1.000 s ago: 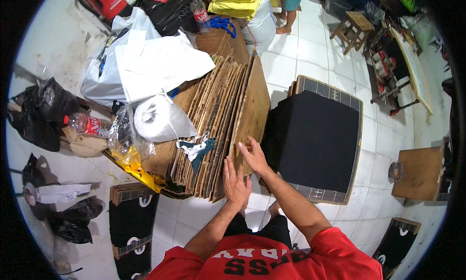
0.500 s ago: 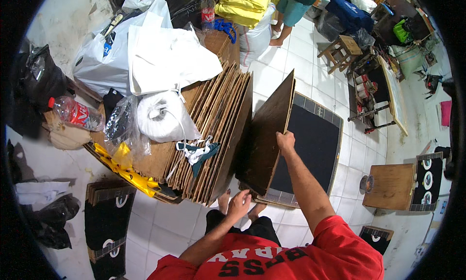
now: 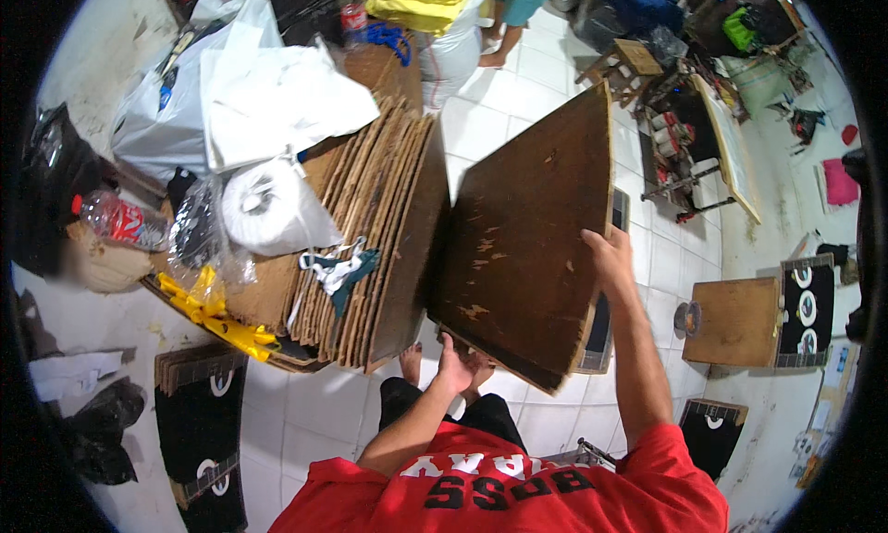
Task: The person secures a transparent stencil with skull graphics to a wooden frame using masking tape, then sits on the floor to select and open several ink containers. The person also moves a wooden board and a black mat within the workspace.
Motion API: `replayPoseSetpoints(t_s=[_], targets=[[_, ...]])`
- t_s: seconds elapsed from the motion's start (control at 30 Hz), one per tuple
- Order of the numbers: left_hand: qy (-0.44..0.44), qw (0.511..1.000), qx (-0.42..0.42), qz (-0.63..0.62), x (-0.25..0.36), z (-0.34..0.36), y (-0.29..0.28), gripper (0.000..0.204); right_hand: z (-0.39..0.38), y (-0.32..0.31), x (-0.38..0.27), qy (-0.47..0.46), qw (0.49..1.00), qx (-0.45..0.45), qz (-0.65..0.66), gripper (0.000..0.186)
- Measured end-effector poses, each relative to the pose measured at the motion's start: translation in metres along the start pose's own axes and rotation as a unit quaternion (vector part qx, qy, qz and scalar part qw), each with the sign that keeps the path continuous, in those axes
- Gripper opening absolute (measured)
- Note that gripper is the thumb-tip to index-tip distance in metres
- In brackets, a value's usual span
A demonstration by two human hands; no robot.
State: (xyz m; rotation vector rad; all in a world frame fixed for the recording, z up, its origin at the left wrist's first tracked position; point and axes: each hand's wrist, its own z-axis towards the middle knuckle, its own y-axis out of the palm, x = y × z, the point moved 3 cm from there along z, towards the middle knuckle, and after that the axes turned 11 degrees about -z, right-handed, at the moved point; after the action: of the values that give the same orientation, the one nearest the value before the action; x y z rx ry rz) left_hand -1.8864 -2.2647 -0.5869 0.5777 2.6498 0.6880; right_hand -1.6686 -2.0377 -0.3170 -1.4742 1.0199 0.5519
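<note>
A large brown wooden board (image 3: 527, 246), scuffed with pale chips, stands tilted in front of me. My right hand (image 3: 610, 256) is closed on its right edge, thumb on the near face. At the lower left edge, my left hand (image 3: 453, 365) grips the board from beneath; its fingertips are partly hidden. Just left of it, a tight row of upright boards (image 3: 370, 228) leans together. Behind the held board, a black-covered board (image 3: 599, 334) shows only a strip along its right side.
White bags (image 3: 277, 108), a tied white bundle (image 3: 276, 208) and a plastic bottle (image 3: 125, 220) lie left of the row. A wooden stool (image 3: 622, 69), a rack (image 3: 680, 154) and a small wooden table (image 3: 733, 322) stand right. Another person's legs (image 3: 507, 24) show at the back.
The held board has swung right and tilted, showing more of its brown face and covering most of the black-covered board. My left hand has moved onto its lower edge. The view has shifted right.
</note>
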Motion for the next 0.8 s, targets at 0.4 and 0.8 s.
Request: replayPoseSetpoints(t_s=[0.4,0.8], targets=[[-0.014,0.982,-0.181,0.05,-0.071,0.018,0.148,0.103,-0.337,-0.292,0.01,0.03,0.952,0.301,0.046,0.042],[0.308,0.91,-0.031,0.275,-0.014,0.048,0.129,0.079,-0.205,-0.402,0.29,0.223,0.93,0.187,-0.226,0.069]])
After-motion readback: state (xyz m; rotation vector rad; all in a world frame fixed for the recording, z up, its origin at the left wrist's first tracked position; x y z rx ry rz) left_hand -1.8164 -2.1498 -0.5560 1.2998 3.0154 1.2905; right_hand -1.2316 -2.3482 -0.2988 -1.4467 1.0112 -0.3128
